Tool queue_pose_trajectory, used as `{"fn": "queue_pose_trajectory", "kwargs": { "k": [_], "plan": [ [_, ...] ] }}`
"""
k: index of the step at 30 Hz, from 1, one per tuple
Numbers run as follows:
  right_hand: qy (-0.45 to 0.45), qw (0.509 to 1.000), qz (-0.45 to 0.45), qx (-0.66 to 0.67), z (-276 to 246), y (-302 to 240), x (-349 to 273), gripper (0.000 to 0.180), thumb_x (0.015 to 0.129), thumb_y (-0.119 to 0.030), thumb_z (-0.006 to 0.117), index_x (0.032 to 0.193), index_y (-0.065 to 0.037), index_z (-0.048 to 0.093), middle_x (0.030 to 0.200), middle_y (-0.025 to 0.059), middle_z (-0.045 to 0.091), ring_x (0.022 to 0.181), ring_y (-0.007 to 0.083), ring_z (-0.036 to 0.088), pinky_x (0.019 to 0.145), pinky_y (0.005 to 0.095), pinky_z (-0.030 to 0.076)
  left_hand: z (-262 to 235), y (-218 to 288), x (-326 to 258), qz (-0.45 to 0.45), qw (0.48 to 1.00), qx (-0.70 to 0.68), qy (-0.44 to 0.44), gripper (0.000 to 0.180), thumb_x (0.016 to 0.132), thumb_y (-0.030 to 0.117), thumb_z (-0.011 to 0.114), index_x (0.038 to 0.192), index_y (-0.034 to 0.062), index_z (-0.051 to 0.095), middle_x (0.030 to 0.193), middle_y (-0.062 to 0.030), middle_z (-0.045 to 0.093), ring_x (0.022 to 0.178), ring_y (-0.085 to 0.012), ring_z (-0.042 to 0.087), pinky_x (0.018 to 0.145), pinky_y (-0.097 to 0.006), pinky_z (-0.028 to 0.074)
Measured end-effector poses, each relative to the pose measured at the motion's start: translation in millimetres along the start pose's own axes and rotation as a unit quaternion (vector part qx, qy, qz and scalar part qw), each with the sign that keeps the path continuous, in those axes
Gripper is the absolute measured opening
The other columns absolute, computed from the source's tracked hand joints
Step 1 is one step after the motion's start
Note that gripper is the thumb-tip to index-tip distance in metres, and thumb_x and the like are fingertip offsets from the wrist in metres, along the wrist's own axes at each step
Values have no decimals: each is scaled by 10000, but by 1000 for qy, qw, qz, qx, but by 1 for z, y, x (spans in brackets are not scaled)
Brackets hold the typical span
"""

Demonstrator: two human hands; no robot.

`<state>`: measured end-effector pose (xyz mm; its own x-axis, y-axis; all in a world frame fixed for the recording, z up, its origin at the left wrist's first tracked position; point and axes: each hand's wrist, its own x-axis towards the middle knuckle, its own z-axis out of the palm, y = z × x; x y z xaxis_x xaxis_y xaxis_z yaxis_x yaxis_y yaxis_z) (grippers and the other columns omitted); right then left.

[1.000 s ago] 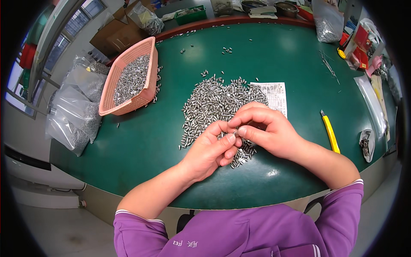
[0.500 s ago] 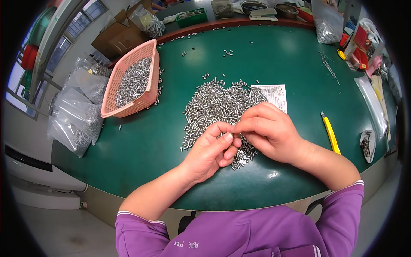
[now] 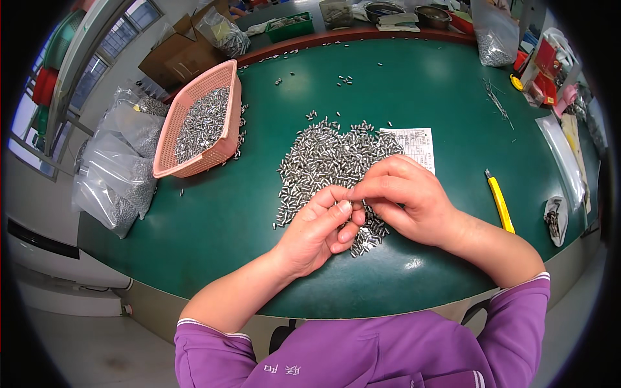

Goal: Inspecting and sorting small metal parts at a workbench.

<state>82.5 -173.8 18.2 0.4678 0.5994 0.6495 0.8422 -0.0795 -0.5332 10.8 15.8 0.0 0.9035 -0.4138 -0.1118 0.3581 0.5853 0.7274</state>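
Compared with a second ago, the smooth green table point(image 3: 220, 213) sits a touch lower in my view. My right hand point(image 3: 411, 199) now curls further over, its thumb, plainly visible before, tucked partly beneath the forefinger; my left hand point(image 3: 314, 226) and the heap of metal pins point(image 3: 320, 158) look much the same.

The tabletop is glossy, curving toward me at six o'clock. At ten o'clock stands a pink plastic basket point(image 3: 210, 159), its walls pierced like lattice, holding more metal pieces; beyond it, toward nine o'clock, bulge clear, crinkled plastic bags point(image 3: 107, 187). The heap spreads from the centre toward twelve o'clock, grainy and shiny, partly behind my hands. My two hands meet at the fingertips over its near edge, thumbs and forefingers drawn close; my fingers cover whatever lies between, so I cannot tell whether either pinches a pin. A flat printed sheet point(image 3: 417, 145) lies at two o'clock, a slim yellow cutter point(image 3: 499, 200) at three, and a few stray little cylinders point(image 3: 346, 81) toward twelve
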Motion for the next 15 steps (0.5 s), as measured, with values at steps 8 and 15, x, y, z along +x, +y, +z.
{"fn": "queue_pose_trajectory", "kwargs": {
  "k": [8,15],
  "plan": [
    [-5,999,4,-35,-1,1,0,297,701,52,662,950,-110,684,885,40,602,831,223,598,712,333,491,-1,0,1,-1,1000,-7,6,123,986,155,478,1090,96,503,915,-50,543,657,-62,424,489,-170,326],
    [-15,996,44,-71,-1,4,-1,220,730,-10,666,937,-85,661,922,54,614,887,255,596,771,364,486,-1,0,1,6,1000,-10,9,87,984,141,474,1046,83,489,919,-51,540,655,-52,419,469,-157,307]
  ]
}}
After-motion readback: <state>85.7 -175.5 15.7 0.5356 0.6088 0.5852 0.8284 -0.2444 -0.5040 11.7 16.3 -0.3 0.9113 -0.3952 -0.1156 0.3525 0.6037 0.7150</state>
